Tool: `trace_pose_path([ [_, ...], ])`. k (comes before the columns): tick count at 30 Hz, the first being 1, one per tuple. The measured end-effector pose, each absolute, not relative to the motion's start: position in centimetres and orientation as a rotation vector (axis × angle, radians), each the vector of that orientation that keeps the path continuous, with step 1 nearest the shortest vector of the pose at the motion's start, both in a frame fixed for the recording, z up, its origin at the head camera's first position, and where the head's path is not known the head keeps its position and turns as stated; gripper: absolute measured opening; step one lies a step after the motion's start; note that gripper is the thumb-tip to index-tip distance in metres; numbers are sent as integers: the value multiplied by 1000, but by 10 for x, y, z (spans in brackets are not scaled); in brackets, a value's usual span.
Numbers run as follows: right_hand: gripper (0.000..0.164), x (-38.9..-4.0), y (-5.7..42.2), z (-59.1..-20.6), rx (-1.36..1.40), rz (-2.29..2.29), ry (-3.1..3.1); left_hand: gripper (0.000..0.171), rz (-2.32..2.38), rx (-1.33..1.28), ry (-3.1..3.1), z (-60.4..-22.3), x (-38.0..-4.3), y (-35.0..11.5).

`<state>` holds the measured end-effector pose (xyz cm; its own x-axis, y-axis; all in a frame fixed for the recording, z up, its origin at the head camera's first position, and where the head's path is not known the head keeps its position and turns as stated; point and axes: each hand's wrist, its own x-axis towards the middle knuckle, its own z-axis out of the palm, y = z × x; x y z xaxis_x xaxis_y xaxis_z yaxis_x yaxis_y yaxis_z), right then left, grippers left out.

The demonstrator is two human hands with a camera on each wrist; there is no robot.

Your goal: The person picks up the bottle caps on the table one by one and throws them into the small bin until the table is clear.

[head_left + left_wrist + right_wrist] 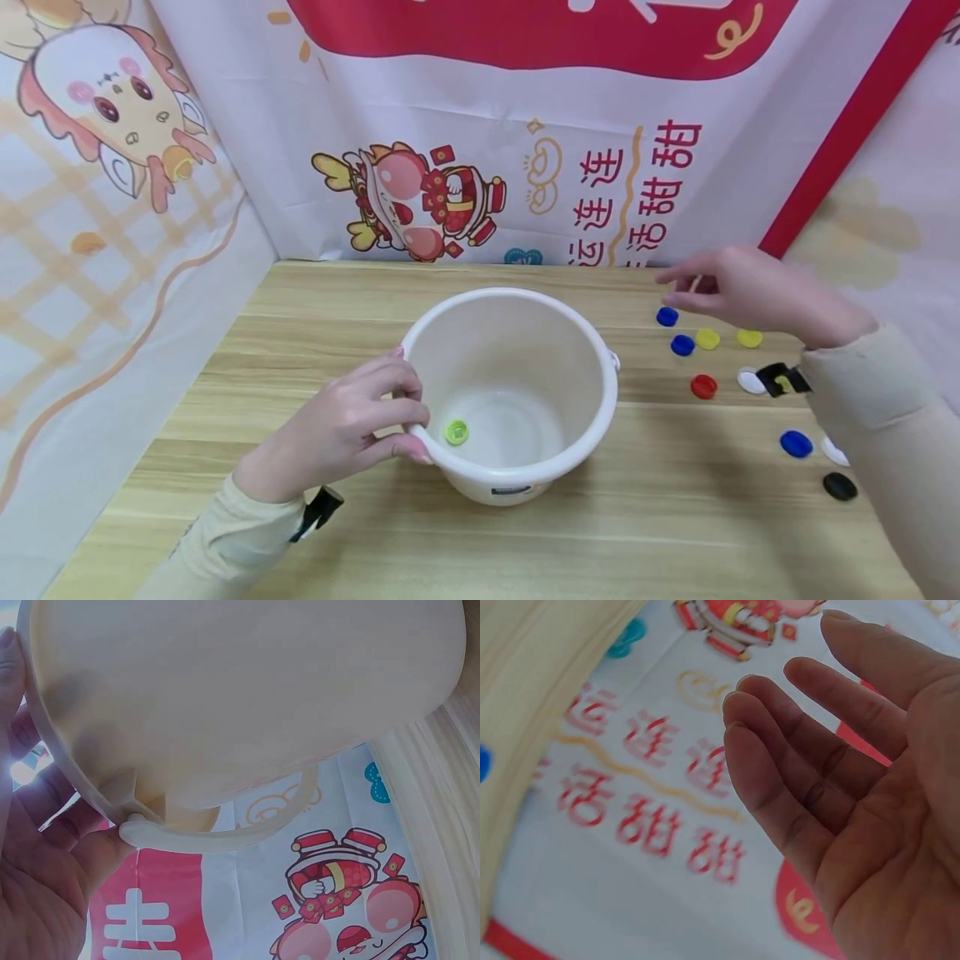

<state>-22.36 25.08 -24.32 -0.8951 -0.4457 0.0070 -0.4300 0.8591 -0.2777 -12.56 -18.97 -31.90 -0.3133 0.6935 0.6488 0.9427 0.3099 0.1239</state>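
A white plastic bucket (517, 479) stands on the wooden table, with one light green bottle cap (457, 432) on its floor. My left hand (337, 417) grips the bucket's left rim, thumb and fingers curled over it; in the left wrist view the bucket's handle (225, 838) hangs beside that hand (45, 855). My right hand (757, 292) is in the air at the right rear, just over a blue cap (667, 317). Its fingers are relaxed and slightly bent, and the right wrist view shows nothing in the palm (885, 855).
Right of the bucket lie more caps: blue (682, 345), yellow (707, 338), red (703, 387), white (751, 381) and black (840, 486). Some sit close to my right sleeve (885, 417). A printed cloth (465, 100) hangs along the table's back edge, another (127, 275) on the left.
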Motion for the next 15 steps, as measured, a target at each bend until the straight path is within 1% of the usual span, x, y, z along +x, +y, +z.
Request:
trace_pose_path([
  [6, 39, -220, 290, -276, -616, -425, 2953, 34, -693, -1441, -2147, -319, -124, -191],
  [15, 36, -215, 333, -328, -556, -445, 2937, 35, -684, -1449, -2117, -319, -125, -189],
])
